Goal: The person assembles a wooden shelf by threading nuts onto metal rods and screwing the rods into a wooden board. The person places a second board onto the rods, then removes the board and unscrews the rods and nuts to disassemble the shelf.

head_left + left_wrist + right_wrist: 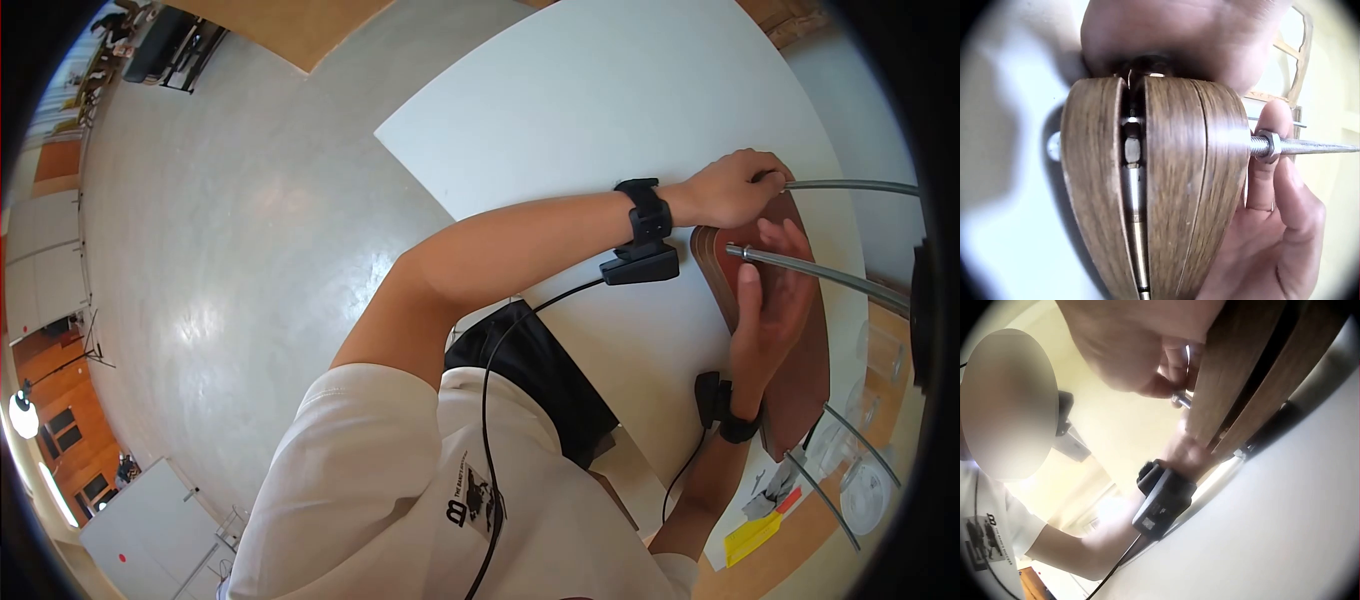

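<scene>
A brown wooden piece with rounded ends [800, 390] stands on edge, built of layered boards. In the left wrist view a gap between its boards [1175, 162] shows a metal shaft [1135, 187] inside. Several long metal rods [850, 185] stick out of its face. My left hand [735, 190] grips the wood's far end, thumb beside one rod; its other fingers are mostly hidden. With thumb and fingertip, my right hand [775, 310] pinches a hex nut [1268, 146] on the threaded end of a second rod [830, 275].
The wood is over a white table [580, 130]. Toward the lower right lie a yellow-and-red item [755, 540] and clear plastic containers [865, 495]. A black cable [490, 400] runs from the left wrist camera [640, 262] across the shirt. Something black [540, 375] sits beside the body.
</scene>
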Tool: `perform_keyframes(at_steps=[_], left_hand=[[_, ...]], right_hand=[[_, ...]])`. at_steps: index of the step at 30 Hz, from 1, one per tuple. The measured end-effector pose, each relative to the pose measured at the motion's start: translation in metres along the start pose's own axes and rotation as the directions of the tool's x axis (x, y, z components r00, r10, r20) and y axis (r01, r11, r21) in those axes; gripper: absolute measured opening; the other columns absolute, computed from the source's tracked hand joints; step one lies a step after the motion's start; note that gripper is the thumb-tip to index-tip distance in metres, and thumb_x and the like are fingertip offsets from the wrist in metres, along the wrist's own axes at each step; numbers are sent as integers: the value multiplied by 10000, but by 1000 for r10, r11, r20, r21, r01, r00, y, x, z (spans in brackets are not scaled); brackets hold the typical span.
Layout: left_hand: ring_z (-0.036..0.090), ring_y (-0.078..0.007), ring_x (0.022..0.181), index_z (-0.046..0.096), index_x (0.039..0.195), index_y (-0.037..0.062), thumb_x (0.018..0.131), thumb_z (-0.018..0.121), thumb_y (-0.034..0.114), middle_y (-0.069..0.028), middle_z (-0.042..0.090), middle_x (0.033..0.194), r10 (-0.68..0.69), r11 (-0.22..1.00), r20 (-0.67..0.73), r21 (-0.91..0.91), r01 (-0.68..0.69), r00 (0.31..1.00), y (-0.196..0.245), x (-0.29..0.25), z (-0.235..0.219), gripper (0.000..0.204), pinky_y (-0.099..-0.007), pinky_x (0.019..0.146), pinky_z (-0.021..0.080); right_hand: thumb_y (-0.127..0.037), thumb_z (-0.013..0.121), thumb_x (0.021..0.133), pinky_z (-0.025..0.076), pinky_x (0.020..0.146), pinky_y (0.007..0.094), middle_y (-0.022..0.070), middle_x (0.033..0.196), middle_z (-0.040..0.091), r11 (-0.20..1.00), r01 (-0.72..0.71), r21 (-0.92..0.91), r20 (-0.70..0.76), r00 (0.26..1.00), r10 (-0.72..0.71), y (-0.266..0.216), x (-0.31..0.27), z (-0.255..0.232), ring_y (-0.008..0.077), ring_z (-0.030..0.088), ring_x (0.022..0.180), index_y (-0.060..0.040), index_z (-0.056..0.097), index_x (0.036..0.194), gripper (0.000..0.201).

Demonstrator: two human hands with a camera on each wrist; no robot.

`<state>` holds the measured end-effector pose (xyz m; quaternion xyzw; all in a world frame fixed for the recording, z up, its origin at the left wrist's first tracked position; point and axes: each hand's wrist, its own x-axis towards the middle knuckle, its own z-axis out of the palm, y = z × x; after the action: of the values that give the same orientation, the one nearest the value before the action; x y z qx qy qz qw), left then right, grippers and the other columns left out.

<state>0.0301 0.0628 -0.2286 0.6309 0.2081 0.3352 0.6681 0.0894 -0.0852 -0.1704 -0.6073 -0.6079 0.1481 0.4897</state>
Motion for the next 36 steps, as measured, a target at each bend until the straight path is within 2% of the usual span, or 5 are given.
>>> perform_keyframes(at_steps=[12, 22, 26, 29, 36], left_hand=[[571, -107, 762, 654, 1286, 6, 1090, 495, 307, -23, 633, 862, 133, 991, -4, 34, -133, 991, 3, -1, 2, 393, -282, 739, 500], [632, -160, 1141, 569, 1410, 19, 1078, 542, 267, -96, 653, 1283, -190, 949, 212, -211, 235, 959, 16, -10, -2, 415, -306, 1017, 518], [446, -299, 1422, 520, 1450, -2, 902, 693, 431, -180, 444, 1557, 242, 938, 353, 152, -311, 904, 1, 3, -9, 719, -401, 1196, 351], [448, -277, 1421, 512, 1462, -4, 974, 634, 390, -159, 482, 1529, 218, 976, 432, -106, -191, 875, -19, 26, 91, 639, -386, 1208, 331], [456, -259, 1412, 512, 1463, -8, 1011, 584, 353, -153, 499, 1514, 155, 975, 569, -221, -31, 807, -2, -29, 81, 582, -373, 1203, 333]], right_hand=[[12, 629, 959, 478, 991, 326, 103, 1191, 694, 985, -162, -66, 41, 985, 165, 4, -4, -8, 191, 629, 1113, 25, 558, 1351, 398], [-16, 707, 889, 529, 850, 370, 121, 1050, 698, 990, -12, 140, 20, 1000, 9, 16, -5, -15, 269, 673, 973, -31, 607, 1277, 400], [91, 625, 886, 548, 797, 417, 160, 1081, 680, 894, 138, 425, -46, 990, -131, 24, -4, -20, 319, 689, 929, -19, 613, 1226, 358], [-53, 707, 866, 494, 847, 490, 171, 1050, 677, 972, 207, 114, -73, 977, -199, 17, -6, -33, 390, 641, 955, -42, 626, 1129, 276], [-88, 678, 862, 454, 879, 454, 112, 953, 659, 947, 317, 39, -263, 918, -297, 32, -20, -16, 304, 641, 925, -39, 613, 1052, 207]])
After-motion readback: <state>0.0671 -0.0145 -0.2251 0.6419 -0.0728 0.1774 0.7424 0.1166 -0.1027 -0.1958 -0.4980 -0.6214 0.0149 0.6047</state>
